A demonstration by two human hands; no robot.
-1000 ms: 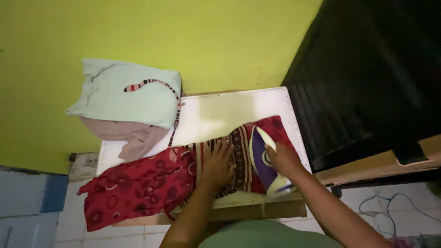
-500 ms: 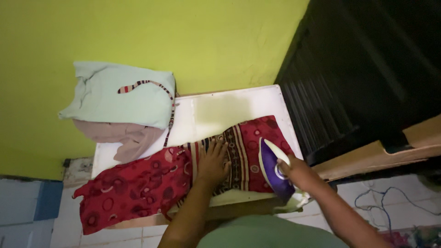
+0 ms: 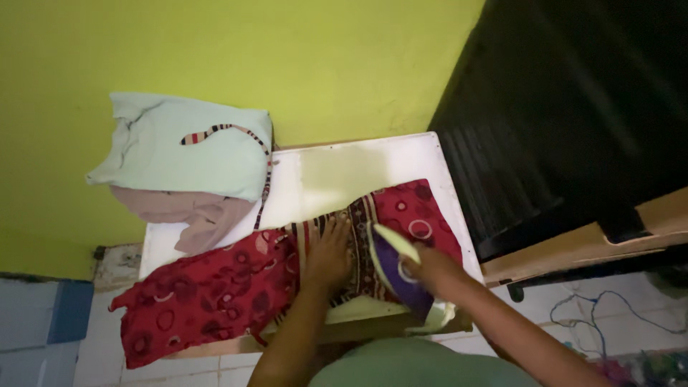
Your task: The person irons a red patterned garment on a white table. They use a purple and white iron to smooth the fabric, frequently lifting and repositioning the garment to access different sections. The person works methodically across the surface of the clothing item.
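A red patterned cloth [image 3: 215, 294] with a striped band lies spread over a white ironing table [image 3: 337, 172] and hangs off its left side. My left hand [image 3: 328, 252] presses flat on the striped part of the cloth, fingers apart. My right hand [image 3: 430, 266] grips the handle of a purple and white iron [image 3: 390, 271], which rests on the cloth near the table's front right edge, just right of my left hand.
A pile of folded clothes, pale green [image 3: 188, 147] on top and pinkish [image 3: 188, 213] beneath, sits at the table's back left against a yellow-green wall. A dark panel [image 3: 573, 107] and a wooden ledge [image 3: 580, 247] stand right. Cables [image 3: 609, 312] lie on the tiled floor.
The iron has slid along the cloth, first toward the right edge, then back a little toward my left hand. My left hand has stayed pressed on the striped band.
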